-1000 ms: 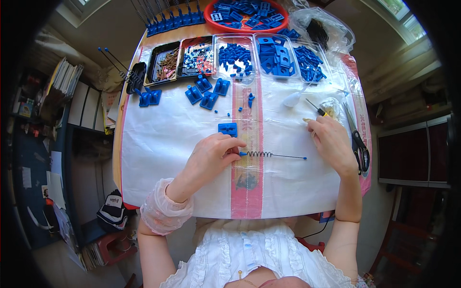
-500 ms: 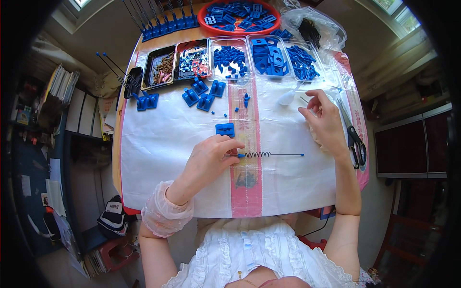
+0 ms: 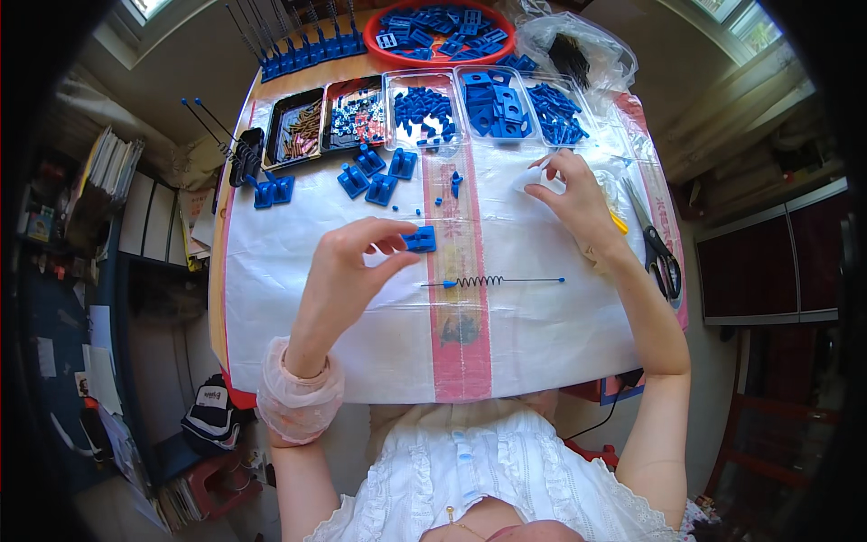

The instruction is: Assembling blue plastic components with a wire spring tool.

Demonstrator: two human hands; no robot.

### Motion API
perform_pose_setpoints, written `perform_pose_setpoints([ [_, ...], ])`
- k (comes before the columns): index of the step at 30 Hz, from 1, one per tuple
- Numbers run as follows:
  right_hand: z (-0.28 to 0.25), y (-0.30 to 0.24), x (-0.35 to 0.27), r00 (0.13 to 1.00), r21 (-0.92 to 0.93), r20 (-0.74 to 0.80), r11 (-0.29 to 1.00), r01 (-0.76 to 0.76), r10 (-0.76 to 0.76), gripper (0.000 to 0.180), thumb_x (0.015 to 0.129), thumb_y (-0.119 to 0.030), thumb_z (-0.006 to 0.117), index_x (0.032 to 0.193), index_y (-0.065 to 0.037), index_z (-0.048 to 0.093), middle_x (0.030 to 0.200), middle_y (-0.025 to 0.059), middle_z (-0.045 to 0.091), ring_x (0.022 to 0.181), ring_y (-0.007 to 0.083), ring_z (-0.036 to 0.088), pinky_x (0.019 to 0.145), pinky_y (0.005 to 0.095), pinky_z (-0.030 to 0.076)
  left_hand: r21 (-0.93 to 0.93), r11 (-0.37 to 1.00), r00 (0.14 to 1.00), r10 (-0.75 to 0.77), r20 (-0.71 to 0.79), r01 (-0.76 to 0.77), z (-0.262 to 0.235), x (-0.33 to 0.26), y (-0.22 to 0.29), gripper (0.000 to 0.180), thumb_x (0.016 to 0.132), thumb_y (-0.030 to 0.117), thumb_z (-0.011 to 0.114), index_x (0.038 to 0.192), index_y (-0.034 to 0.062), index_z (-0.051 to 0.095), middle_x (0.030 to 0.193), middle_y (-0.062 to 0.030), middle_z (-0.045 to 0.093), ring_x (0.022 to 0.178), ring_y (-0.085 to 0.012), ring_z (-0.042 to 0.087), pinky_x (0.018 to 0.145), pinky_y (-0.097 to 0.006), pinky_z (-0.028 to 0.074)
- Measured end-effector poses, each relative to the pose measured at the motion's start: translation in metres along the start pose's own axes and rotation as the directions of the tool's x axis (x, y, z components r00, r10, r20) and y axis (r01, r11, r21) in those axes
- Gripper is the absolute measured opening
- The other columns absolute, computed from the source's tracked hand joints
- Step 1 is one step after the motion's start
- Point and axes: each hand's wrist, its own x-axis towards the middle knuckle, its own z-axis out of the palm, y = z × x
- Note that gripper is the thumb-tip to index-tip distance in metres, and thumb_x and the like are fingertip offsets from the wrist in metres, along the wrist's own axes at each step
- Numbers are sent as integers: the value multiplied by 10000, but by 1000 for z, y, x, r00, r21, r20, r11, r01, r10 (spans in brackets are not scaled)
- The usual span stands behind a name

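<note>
Left hand (image 3: 348, 271) now pinches the blue plastic block (image 3: 420, 239), off the spring rod (image 3: 492, 282); right hand (image 3: 573, 194) has moved up, fingering a small white piece (image 3: 526, 180).

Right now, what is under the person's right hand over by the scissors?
The right hand rests on a small white piece on the white table cover; only its edge shows. A yellow bit peeks out beside the wrist. The palm hides the rest. Scissors lie apart.

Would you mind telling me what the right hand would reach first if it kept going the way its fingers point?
Probably the clear tray of blue parts at the table's far side; the right hand points up-left toward it, though height is unclear.
</note>
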Motion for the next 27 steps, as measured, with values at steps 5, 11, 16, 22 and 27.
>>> perform_pose_setpoints([
  [5,0,-6,-2,999,112,-37,994,16,-12,267,849,-166,816,991,-19,644,1040,94,678,1023,247,623,874,368,499,58,989,988,-131,-83,136,-20,2,2,243,875,79,805,1115,49,792,891,-73,781,798,-137,705,733,-284,524],
  [11,-23,-15,-16,999,611,40,792,-22,-3,222,908,-66,744,980,-60,535,1172,133,738,1056,185,695,893,333,555,232,958,985,-170,-13,169,-17,-5,-14,297,855,149,829,1119,27,772,896,-121,773,770,-195,724,720,-319,570],
  [16,-30,-25,-34,987,728,161,676,-117,-3,189,969,-30,694,1115,-29,574,1108,151,754,1030,181,724,935,323,565,129,971,979,-201,-20,202,14,0,-44,398,829,100,855,1203,29,741,917,-82,752,753,-135,674,712,-279,563],
  [22,-28,-17,-44,989,800,146,586,-124,9,226,1008,-171,708,1159,-54,588,1009,136,755,970,177,733,799,291,569,162,974,987,-162,12,158,19,5,-40,462,775,121,901,1198,37,737,915,-49,703,739,-137,626,718,-291,552],
  [27,-34,-31,-38,986,861,169,485,-156,17,258,1047,-291,668,1133,-69,571,960,132,735,875,194,744,644,278,551,132,980,989,-150,-9,149,23,5,-47,426,776,132,903,1170,56,759,885,-29,678,696,-122,573,678,-280,514],
])
